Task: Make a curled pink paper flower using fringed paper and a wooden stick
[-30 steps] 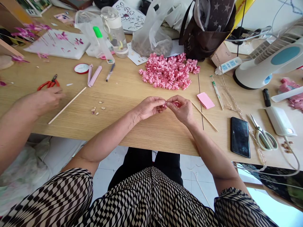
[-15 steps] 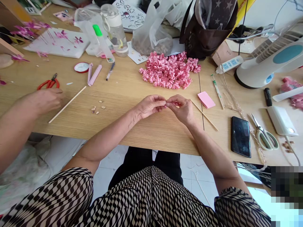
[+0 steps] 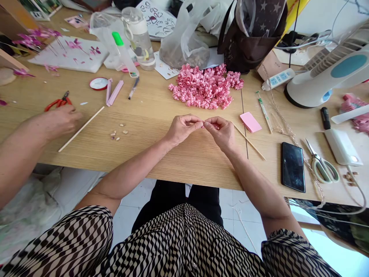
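Note:
Thumb and fingertips of my left hand (image 3: 184,129) are pinched together, touching the fingertips of my right hand (image 3: 221,132) over the table (image 3: 184,161). A small pink piece shows between the fingers of my right hand, mostly hidden. What my left fingertips hold is too small to make out. Behind my hands lies a heap of curled pink paper pieces (image 3: 204,86). A thin wooden stick (image 3: 250,143) lies just right of my right hand, and beyond it are flat pink sheets (image 3: 250,122).
At the left, another person's hand (image 3: 59,119) is near red-handled pliers (image 3: 59,102) and a stick (image 3: 81,129). Small pale pieces (image 3: 117,137) lie left of my hands. At the right are a phone (image 3: 293,167), scissors (image 3: 323,165) and a white fan (image 3: 325,84).
My left fingers have shifted slightly, with the thumb tip still near my right fingertips. The other person's hand at the left has moved a little to the right.

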`<state>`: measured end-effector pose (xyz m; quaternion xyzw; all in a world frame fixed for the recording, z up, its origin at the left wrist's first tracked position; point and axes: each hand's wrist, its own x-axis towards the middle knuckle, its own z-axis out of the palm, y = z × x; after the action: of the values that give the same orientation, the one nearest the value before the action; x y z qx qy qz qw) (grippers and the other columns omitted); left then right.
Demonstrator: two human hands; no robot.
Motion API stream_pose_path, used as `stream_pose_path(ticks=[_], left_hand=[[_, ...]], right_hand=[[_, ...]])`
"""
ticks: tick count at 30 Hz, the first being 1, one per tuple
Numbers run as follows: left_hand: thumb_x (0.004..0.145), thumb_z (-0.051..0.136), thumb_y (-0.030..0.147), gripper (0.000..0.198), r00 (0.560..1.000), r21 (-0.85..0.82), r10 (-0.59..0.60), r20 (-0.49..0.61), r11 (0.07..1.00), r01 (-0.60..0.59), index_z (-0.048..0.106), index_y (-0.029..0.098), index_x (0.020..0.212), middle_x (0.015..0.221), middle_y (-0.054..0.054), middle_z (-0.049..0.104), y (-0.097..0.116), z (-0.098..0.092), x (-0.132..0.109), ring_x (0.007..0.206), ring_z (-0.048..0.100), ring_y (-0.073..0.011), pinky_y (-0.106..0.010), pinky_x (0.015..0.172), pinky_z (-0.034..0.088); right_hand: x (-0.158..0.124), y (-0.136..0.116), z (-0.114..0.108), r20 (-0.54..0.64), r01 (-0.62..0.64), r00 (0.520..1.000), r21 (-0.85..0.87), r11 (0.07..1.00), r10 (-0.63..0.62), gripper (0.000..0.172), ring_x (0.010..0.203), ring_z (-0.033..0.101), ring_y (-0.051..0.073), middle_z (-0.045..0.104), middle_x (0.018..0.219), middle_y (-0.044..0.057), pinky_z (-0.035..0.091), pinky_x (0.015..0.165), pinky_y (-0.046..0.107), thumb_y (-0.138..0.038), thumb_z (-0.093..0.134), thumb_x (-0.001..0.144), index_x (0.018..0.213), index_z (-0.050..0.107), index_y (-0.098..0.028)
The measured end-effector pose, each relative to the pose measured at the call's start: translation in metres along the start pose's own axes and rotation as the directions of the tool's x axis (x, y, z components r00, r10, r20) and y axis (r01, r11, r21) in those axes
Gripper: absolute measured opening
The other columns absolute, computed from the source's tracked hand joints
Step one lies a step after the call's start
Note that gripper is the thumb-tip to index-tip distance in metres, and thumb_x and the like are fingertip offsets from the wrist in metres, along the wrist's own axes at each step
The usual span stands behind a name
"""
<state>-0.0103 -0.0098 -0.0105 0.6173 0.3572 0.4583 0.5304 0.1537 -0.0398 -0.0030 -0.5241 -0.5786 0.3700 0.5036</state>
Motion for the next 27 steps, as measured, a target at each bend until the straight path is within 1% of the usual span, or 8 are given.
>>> stream_pose_path(ticks=[3, 7, 13, 19, 22, 27], left_hand=[[0.068, 0.08, 0.046, 0.034, 1.0, 0.03, -0.023, -0.012, 0.999, 0.023, 0.074, 0.015, 0.078, 0.081, -0.005, 0.074, -0.002, 0.0, 0.001, 0.078, 0.066, -0.0154, -0.029, 0.079, 0.051], [0.069, 0.079, 0.043, 0.031, 0.999, 0.04, -0.049, -0.018, 0.998, 0.049, 0.073, 0.014, 0.077, 0.079, -0.005, 0.073, -0.002, -0.001, 0.001, 0.075, 0.066, -0.0148, -0.029, 0.077, 0.051], [0.073, 0.075, 0.04, 0.026, 0.999, -0.033, -0.046, 0.027, 0.998, 0.047, 0.067, 0.015, 0.074, 0.077, -0.002, 0.07, 0.0, 0.0, 0.001, 0.076, 0.064, -0.013, -0.028, 0.08, 0.049], [0.073, 0.073, 0.037, 0.025, 0.997, -0.025, -0.053, 0.055, 0.998, 0.055, 0.063, 0.014, 0.075, 0.075, -0.002, 0.067, 0.003, -0.001, 0.002, 0.074, 0.062, -0.0116, -0.026, 0.076, 0.047], [0.074, 0.071, 0.033, 0.021, 0.995, -0.021, -0.06, 0.077, 0.998, 0.062, 0.063, 0.014, 0.076, 0.073, 0.0, 0.065, 0.003, -0.002, 0.004, 0.072, 0.06, -0.0105, -0.025, 0.074, 0.047], [0.074, 0.071, 0.032, 0.02, 0.988, 0.014, -0.076, 0.132, 0.997, 0.075, 0.064, 0.014, 0.077, 0.075, -0.001, 0.066, 0.004, -0.006, 0.005, 0.073, 0.06, -0.0113, -0.026, 0.076, 0.046]], right_hand=[[-0.001, -0.001, 0.001, 0.002, -0.009, 1.0, -0.03, 1.0, 0.009, 0.034, 0.059, 0.055, 0.01, 0.07, 0.07, 0.001, 0.044, 0.055, 0.024, -0.051, 0.073, 0.073, 0.076, 0.07, -0.018], [-0.002, -0.001, 0.002, 0.024, -0.003, 1.0, -0.046, 0.999, 0.004, 0.024, 0.063, 0.058, 0.01, 0.071, 0.073, 0.002, 0.046, 0.059, 0.024, -0.041, 0.069, 0.078, 0.079, 0.071, -0.017], [-0.002, 0.0, 0.002, 0.071, -0.006, 0.997, -0.033, 0.999, 0.008, 0.015, 0.066, 0.06, 0.01, 0.072, 0.077, 0.002, 0.047, 0.062, 0.024, -0.03, 0.065, 0.078, 0.082, 0.071, -0.017], [-0.001, 0.001, -0.001, 0.067, 0.019, 0.998, -0.064, 0.998, -0.015, 0.017, 0.066, 0.059, 0.01, 0.071, 0.078, 0.003, 0.047, 0.064, 0.025, -0.032, 0.066, 0.078, 0.082, 0.071, -0.015], [0.0, -0.002, -0.003, 0.097, 0.036, 0.995, -0.099, 0.994, -0.026, 0.02, 0.064, 0.056, 0.01, 0.07, 0.078, 0.003, 0.046, 0.063, 0.025, -0.035, 0.067, 0.079, 0.082, 0.07, -0.016], [0.001, -0.007, -0.008, 0.153, 0.082, 0.987, -0.165, 0.983, -0.056, 0.015, 0.069, 0.058, 0.011, 0.07, 0.081, 0.003, 0.047, 0.067, 0.026, -0.032, 0.067, 0.079, 0.08, 0.071, -0.017]])
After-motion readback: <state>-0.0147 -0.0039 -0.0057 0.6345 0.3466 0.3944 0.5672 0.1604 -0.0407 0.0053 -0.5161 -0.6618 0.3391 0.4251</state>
